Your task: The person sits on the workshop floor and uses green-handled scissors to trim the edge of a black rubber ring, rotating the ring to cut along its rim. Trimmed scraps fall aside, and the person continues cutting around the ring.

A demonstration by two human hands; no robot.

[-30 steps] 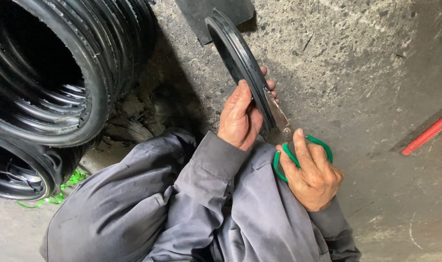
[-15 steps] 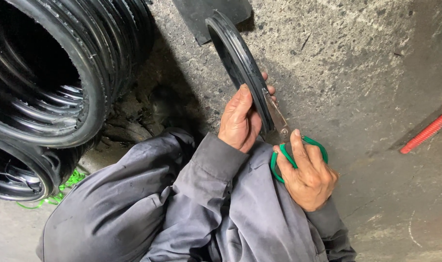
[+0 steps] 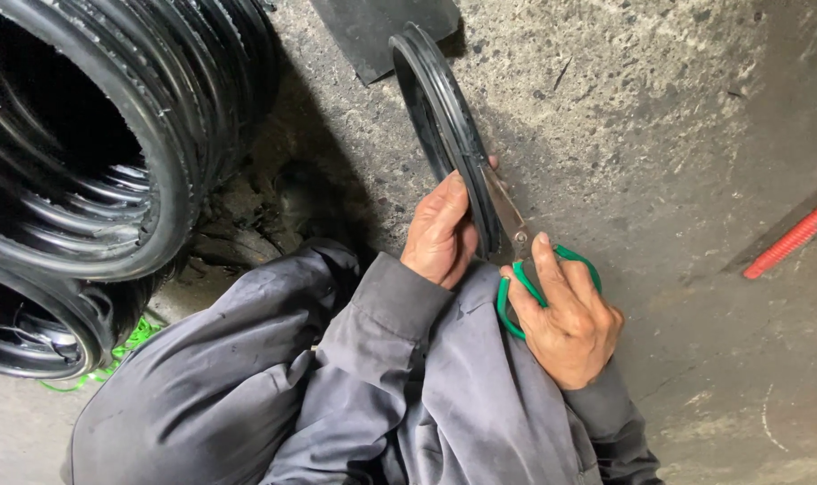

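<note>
While the left hand [image 3: 440,235] grips the black ring [image 3: 449,135] at frame centre, the right hand [image 3: 566,314], clenched on green scissors [image 3: 539,269], should keep blades flat against the rim, cutting slowly.

A single camera worn on the person's head looks steeply down, close over their own lap and grey sleeves. The left hand [image 3: 440,235] and right hand [image 3: 566,314] sit near the frame's centre, at about arm's length. Beyond them the view reaches the concrete floor [image 3: 660,135]; stacked black rings [image 3: 112,162] fill the upper left corner.
</note>
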